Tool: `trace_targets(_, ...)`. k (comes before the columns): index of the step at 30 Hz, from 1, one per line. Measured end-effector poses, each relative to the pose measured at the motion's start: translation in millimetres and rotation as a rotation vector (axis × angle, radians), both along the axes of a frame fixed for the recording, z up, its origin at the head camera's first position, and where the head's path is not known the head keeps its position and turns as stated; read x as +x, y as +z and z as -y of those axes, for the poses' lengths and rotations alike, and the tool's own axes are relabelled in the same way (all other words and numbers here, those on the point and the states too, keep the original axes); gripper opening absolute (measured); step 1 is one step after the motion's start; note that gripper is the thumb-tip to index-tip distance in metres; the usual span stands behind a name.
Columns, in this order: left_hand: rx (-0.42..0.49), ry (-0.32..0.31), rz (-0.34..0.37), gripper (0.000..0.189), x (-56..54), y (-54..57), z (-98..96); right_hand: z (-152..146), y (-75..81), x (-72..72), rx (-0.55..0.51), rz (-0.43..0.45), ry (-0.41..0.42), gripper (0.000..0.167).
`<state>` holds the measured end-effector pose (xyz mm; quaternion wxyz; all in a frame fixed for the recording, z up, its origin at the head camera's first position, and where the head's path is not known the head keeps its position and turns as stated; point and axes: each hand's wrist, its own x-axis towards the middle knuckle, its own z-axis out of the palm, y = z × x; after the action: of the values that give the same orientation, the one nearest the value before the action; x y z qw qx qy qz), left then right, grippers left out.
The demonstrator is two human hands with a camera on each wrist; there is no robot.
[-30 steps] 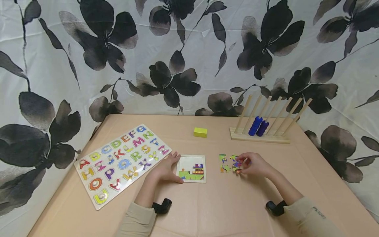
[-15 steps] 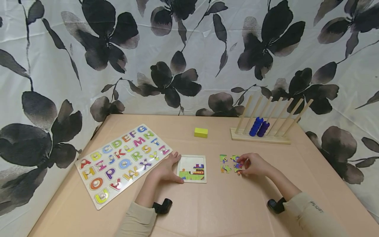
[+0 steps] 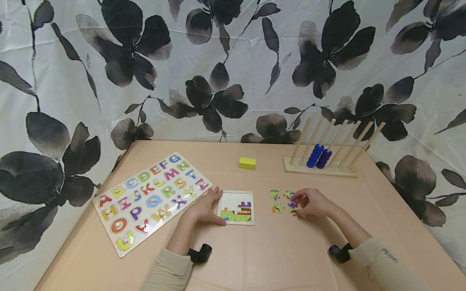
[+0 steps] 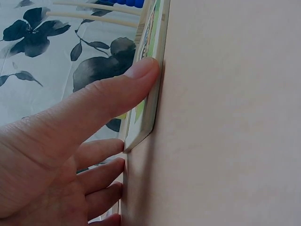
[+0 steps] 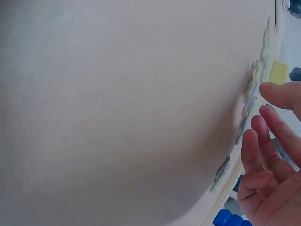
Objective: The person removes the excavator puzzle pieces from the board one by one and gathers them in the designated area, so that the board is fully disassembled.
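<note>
My left hand [image 3: 204, 206] rests at the left side of a small picture puzzle tray [image 3: 229, 200]. In the left wrist view its thumb [image 4: 141, 70] presses on the tray's near edge, with the fingers fairly straight beside the corner. Green and coloured pieces fill the tray's lower part. My right hand [image 3: 314, 202] is over the loose jigsaw pieces [image 3: 278, 207] to the right, its fingertips at the right-hand ones. The right wrist view shows a gap between thumb [image 5: 277, 92] and index fingertip, with no piece clearly held. The fingers partly hide some pieces in the head view.
An alphabet board [image 3: 147, 202] lies at the left, close to the left hand. A yellow block [image 3: 247, 163] sits behind the tray. At the back right stands a wooden peg rack [image 3: 320, 171] with blue beads on two pegs. A floral cloth [image 3: 269, 105] hangs behind the table.
The right hand has shifted slightly right at the loose pieces, uncovering more of the right-hand ones. The left hand and the tray have stayed in place.
</note>
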<state>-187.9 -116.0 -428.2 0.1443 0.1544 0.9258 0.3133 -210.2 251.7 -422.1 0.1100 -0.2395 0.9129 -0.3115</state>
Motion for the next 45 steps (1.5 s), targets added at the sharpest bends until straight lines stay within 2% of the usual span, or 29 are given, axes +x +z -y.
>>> trace_targets(8,-0.005,-0.004,-0.004,0.098,-0.1,0.2,-0.1,11.5,3.7,0.7,-0.038,-0.020,0.001,0.037)
trace_targets(15,-0.006,-0.001,-0.003,0.098,0.0,0.0,-0.4,29.0,5.0,1.0,-0.095,0.042,-0.034,0.036)
trace_targets(20,-0.005,0.000,0.001,0.098,0.1,-0.8,-1.3,42.9,4.7,1.8,-0.133,0.067,-0.020,0.037)
trace_targets(28,0.003,0.006,0.010,0.099,-0.5,0.0,-0.1,68.1,2.9,0.3,-0.118,0.077,-0.035,0.038)
trace_targets(34,0.002,0.003,0.013,0.098,-0.1,1.4,-0.5,87.9,5.8,-1.7,-0.134,0.116,-0.031,0.038)
trace_targets(45,0.001,0.005,-0.013,0.087,-3.2,-1.0,-0.8,122.3,8.5,-5.2,-0.106,0.119,0.001,0.037)
